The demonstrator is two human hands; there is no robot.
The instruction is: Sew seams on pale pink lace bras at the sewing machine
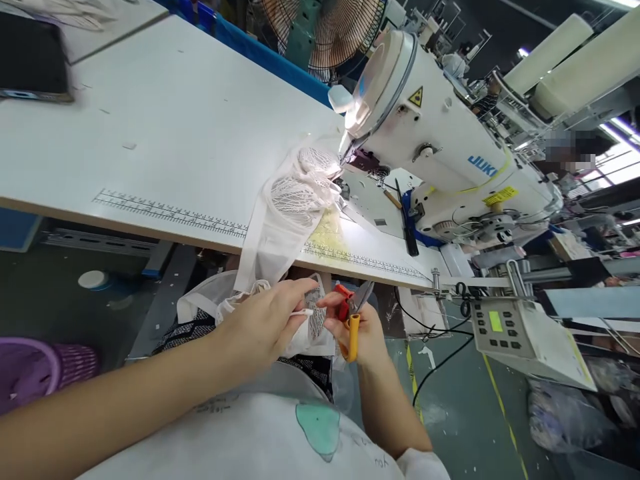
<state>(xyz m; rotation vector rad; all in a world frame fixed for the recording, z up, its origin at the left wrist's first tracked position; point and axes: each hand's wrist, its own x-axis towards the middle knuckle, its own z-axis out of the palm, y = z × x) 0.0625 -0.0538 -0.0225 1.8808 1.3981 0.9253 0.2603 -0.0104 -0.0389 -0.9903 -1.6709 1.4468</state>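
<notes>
Over my lap at the table edge, my left hand (270, 313) pinches a narrow white strap end (303, 312) between thumb and fingers. My right hand (367, 333) is closed round a pair of scissors (354, 313) with one red and one orange handle loop; the blades point up and away. A gap separates the two hands. The white lace bra (295, 193) lies partly under the sewing machine's head, and its sheer band hangs over the edge onto my lap. More lace (316, 313) shows behind the fingers.
A white sewing machine (425, 120) stands at the right of the white table (200, 100), with a ruler strip (170, 212) along the front. A control box (520, 333) hangs at right. A phone (33, 57) lies at left, a purple basket (75, 363) on the floor.
</notes>
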